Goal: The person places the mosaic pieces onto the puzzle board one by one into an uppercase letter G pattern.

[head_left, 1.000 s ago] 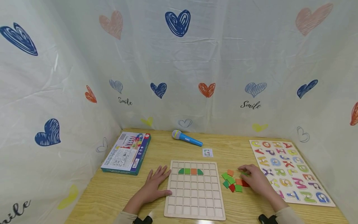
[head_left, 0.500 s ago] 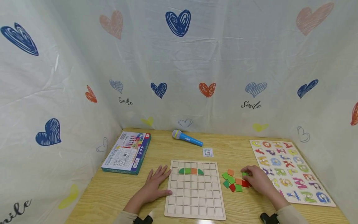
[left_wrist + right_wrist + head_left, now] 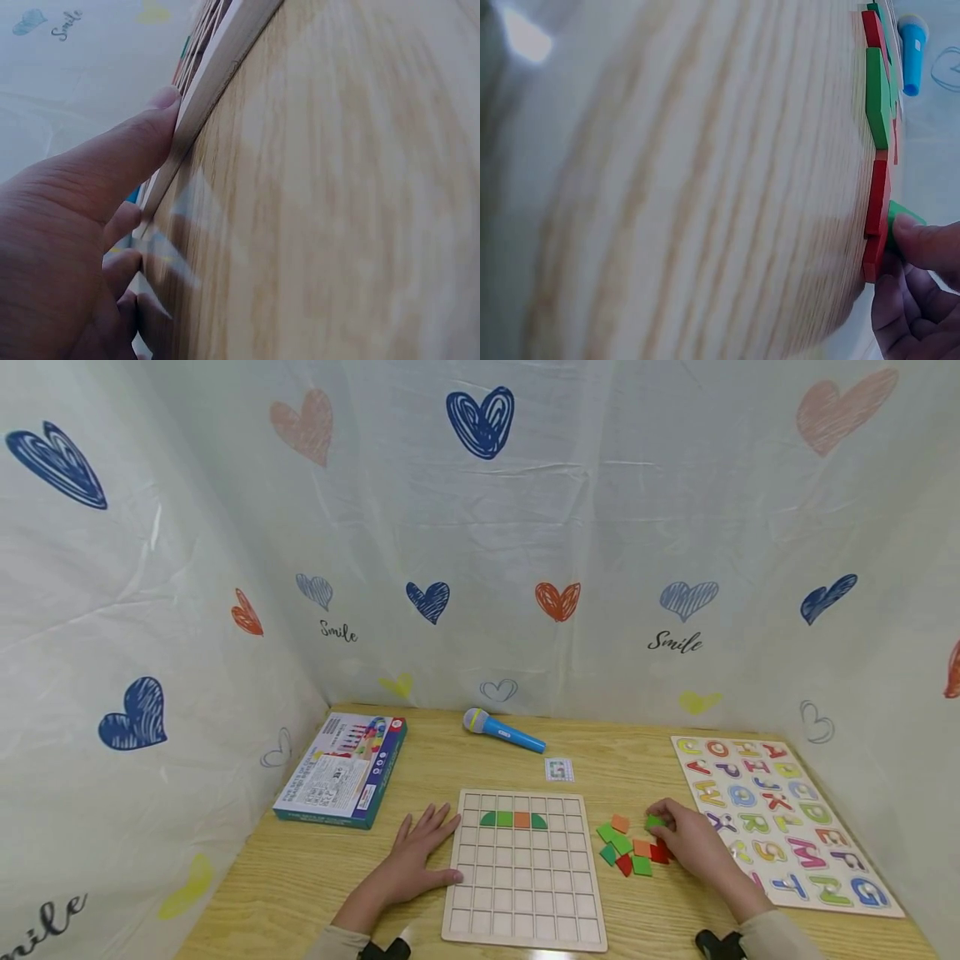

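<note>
From the head view I can see the right hand (image 3: 692,839) pinching a green tile (image 3: 654,821), with loose tiles (image 3: 621,843) just left of that grip and the letter board (image 3: 813,822) to its right. Farther left, the left hand (image 3: 412,858) lies spread beside the grid board (image 3: 525,893). The left wrist view shows its thumb touching the board's edge. In the right wrist view, red tiles (image 3: 878,196) sit right beside the pinch.

The pale board (image 3: 502,881) bore a grid; the inlaid tiles (image 3: 521,820) were green and orange. Loose tiles (image 3: 621,842) at right were green, orange and red. Blue and red hearts (image 3: 428,602) patterned the whitish far curtain (image 3: 615,527).
</note>
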### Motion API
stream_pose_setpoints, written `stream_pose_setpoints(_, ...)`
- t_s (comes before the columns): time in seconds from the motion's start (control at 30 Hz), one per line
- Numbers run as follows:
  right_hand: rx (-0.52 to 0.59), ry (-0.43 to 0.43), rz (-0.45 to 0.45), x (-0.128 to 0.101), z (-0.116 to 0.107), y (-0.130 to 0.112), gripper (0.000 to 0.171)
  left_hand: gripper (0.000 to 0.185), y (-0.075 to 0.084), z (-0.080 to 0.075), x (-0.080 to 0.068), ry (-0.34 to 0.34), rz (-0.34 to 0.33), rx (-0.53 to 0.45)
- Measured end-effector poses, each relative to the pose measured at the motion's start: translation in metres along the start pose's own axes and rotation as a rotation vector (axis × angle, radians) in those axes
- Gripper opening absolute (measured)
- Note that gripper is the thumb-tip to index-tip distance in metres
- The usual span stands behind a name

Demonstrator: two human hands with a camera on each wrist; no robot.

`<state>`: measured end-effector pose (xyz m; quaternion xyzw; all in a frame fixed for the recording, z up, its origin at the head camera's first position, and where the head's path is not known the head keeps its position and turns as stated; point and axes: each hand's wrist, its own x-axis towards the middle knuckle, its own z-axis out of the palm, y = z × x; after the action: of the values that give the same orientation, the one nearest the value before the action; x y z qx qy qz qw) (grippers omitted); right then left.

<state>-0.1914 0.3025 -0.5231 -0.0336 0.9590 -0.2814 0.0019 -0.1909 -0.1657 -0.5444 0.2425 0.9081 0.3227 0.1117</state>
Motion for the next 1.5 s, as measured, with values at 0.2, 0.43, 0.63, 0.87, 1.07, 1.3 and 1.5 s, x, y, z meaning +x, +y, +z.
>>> stream_pose_setpoints(0.2,0.014,0.02,-0.018,0.0,-0.001,-0.002,0.014,0.088,0.0,0.0,-0.001,0.005,0.006,0.006)
stream_pose_setpoints(0.43,0.055,0.046,-0.067,0.002,0.003,-0.009,0.018,0.088,-0.002,0.001,-0.001,0.006,0.009,0.011)
stream_pose_setpoints(0.63,0.142,0.013,-0.084,0.002,0.011,-0.025,0.023,0.088,-0.002,0.001,-0.001,0.005,0.013,0.006)
stream_pose_setpoints(0.87,0.206,-0.03,-0.086,0.005,0.023,-0.054,0.025,0.088,-0.001,0.0,-0.001,0.004,0.014,0.007)
stream_pose_setpoints(1.07,0.242,-0.049,-0.156,0.011,0.038,-0.078,0.021,0.089,-0.003,0.001,-0.001,0.006,0.016,0.01)
stream_pose_setpoints(1.3,0.279,-0.099,-0.201,0.018,0.061,-0.11,0.015,0.089,-0.003,0.001,0.0,0.003,0.013,-0.002)
stream_pose_setpoints(1.5,0.29,-0.115,-0.288,0.025,0.083,-0.133,0.012,0.088,-0.003,0.001,0.0,0.0,0.013,-0.005)
